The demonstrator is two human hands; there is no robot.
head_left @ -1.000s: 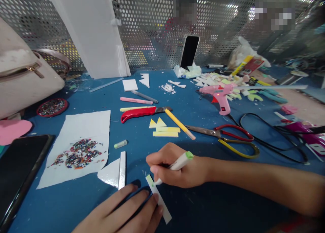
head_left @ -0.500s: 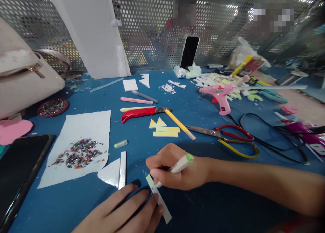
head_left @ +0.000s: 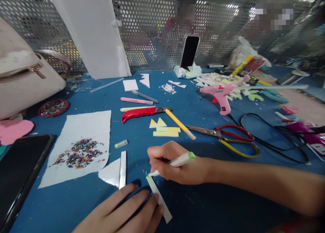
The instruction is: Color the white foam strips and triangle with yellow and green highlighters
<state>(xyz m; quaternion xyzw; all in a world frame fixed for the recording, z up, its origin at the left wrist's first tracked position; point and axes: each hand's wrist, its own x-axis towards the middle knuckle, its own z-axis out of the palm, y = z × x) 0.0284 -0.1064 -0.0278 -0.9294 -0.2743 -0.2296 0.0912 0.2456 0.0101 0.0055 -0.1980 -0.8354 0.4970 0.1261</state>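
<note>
Bracing the narrow white strip (head_left: 166,211) against the blue table (head_left: 203,211), the left hand (head_left: 124,211) lies palm down, fingers slightly apart, with fingertips on the strip's left edge and lower half rather than gripped around it. The right hand (head_left: 176,175) is closed around a green-ended marker (head_left: 181,159) in a pen grip, nib at the strip's far end, which carries a pale green tint. Strip position: directly in front of the person, slanting from between the hands down toward the right. Handling estimate: very light, thin, fairly stiff along its length but likely to crease or snap if bent; card or thin foam, cannot tell which. Being so light, it probably skids or pivots under nib drag, so downward pressure matters more than squeeze. Best hold: flat fingertips on the untinted lower half, or a pinch by the long edges; fresh ink may smear, so keep off the green end. Marker: rigid, light, smooth-barrelled, best held low near the nib. Its probable cap (head_left: 121,144) lies apart, beyond the left hand, small and apt to roll.
</note>
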